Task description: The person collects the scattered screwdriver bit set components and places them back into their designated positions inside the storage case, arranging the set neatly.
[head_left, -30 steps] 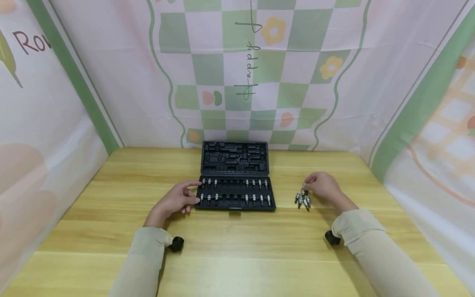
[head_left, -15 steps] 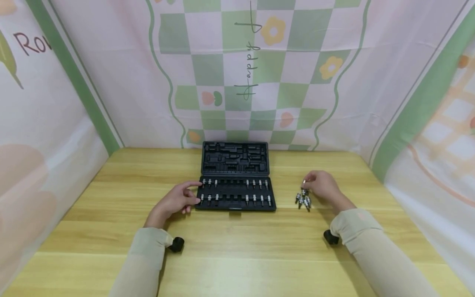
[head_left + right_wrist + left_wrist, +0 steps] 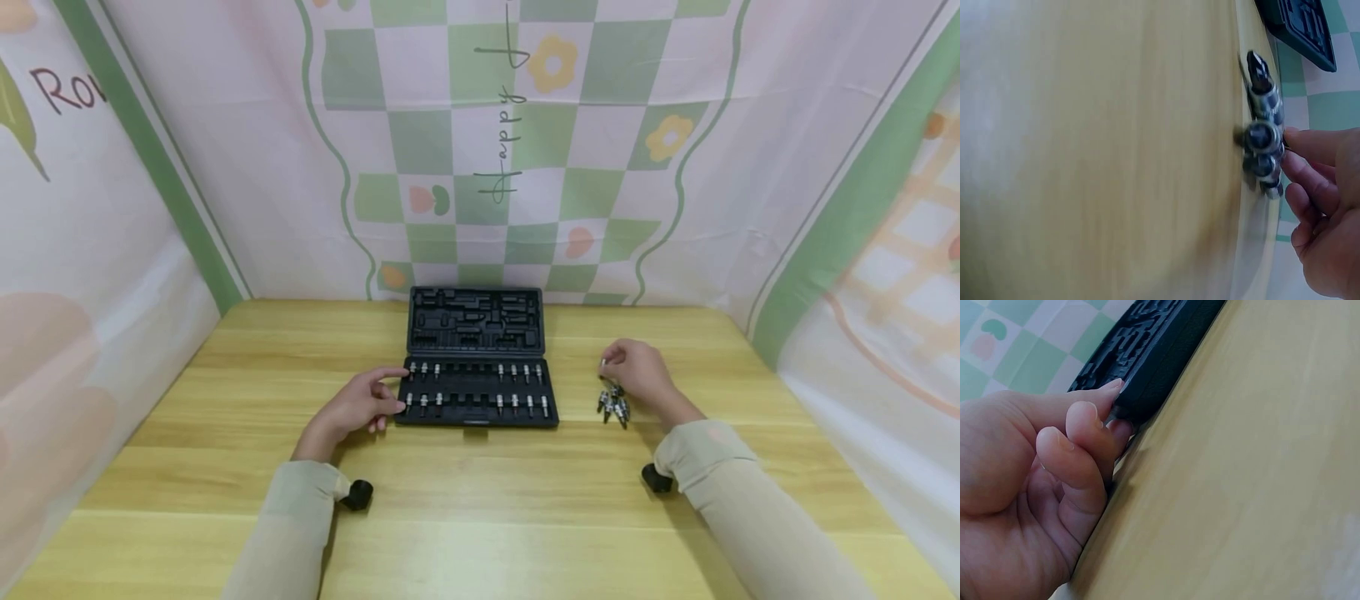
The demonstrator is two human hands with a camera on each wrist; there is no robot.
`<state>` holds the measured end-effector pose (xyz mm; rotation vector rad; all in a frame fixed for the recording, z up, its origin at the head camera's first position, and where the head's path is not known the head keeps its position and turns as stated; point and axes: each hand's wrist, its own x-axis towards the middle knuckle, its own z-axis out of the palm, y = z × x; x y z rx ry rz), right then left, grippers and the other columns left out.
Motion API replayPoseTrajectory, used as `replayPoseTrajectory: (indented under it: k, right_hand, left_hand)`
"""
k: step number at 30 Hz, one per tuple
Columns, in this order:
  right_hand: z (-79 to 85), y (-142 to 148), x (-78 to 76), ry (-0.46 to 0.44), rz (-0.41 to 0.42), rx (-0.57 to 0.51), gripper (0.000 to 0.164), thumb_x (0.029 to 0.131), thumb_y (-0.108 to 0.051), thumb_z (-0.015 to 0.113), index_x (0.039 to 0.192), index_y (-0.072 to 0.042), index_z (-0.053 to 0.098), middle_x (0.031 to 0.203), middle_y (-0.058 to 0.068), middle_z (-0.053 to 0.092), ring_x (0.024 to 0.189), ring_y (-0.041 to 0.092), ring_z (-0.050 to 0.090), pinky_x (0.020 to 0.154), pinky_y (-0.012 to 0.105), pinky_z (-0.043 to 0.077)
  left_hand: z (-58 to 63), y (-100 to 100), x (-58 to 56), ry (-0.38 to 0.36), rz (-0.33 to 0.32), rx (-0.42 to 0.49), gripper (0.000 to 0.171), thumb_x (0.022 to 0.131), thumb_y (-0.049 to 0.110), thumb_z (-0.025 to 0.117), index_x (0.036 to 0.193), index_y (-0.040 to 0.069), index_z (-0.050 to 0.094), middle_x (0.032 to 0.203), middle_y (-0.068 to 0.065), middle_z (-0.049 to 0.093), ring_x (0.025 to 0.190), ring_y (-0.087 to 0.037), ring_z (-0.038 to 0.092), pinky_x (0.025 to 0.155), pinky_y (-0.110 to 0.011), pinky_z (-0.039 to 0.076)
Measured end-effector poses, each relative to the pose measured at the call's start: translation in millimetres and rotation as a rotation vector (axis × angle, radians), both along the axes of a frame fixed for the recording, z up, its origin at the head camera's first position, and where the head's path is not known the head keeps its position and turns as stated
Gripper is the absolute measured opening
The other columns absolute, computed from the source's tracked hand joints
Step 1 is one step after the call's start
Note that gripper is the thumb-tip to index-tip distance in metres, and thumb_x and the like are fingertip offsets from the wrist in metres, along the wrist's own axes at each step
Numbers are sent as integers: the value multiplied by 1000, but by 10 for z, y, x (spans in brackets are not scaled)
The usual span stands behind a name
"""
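A black bit socket case [image 3: 477, 423] lies open on the table, with silver bit sockets set in two rows at its left and right ends. My left hand [image 3: 356, 404] holds the case's left side, index finger by the back corner and thumb nearer the front. In the left wrist view its other fingers [image 3: 1072, 459] are curled beside the rim. My right hand [image 3: 637, 367] pinches a bit socket [image 3: 602, 364] between thumb and fingertips, raised just behind a small pile of bit sockets [image 3: 615, 407]. From the right wrist, the pile [image 3: 1263, 137] overlaps the fingertips.
The case's lid [image 3: 476, 320] stands tilted back near the patterned cloth [image 3: 480, 167] behind the table. Empty slots [image 3: 468, 400] run through the middle of both rows. A wood-grain table [image 3: 480, 517] lies under everything, with cloth walls at both sides.
My right hand has lifted the pinched bit socket from the pile and moved it slightly left and back. The left hand and the case have stayed in place.
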<state>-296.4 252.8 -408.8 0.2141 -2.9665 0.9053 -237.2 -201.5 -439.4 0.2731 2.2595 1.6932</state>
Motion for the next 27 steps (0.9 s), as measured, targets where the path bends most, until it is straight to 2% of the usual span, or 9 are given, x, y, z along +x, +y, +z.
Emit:
replayPoseTrajectory:
  k: [9,18,27]
  right_hand:
    - [15,-128,-20,19,-2,-37,16,89,-9,69,100,1,65,93,15,67,85,30,63,72,41,53]
    - [28,-286,24,-36,1,-134,15,89,-9,70,100,0,66,90,11,67,82,24,62,66,32,52]
    - [43,-430,85,-77,13,-214,15,90,-9,71,100,0,66,89,9,68,82,22,63,68,32,52]
  left_hand:
    - [11,6,3,-2,3,5,58,94,2,63,147,7,40,88,-16,63,50,-17,54,45,-29,46]
    - [12,11,11,0,5,-5,58,93,2,63,147,6,40,88,-17,63,50,-18,54,45,-29,46]
    - [3,6,5,-12,7,7,59,93,2,64,147,7,40,89,-17,63,50,-17,54,45,-29,46]
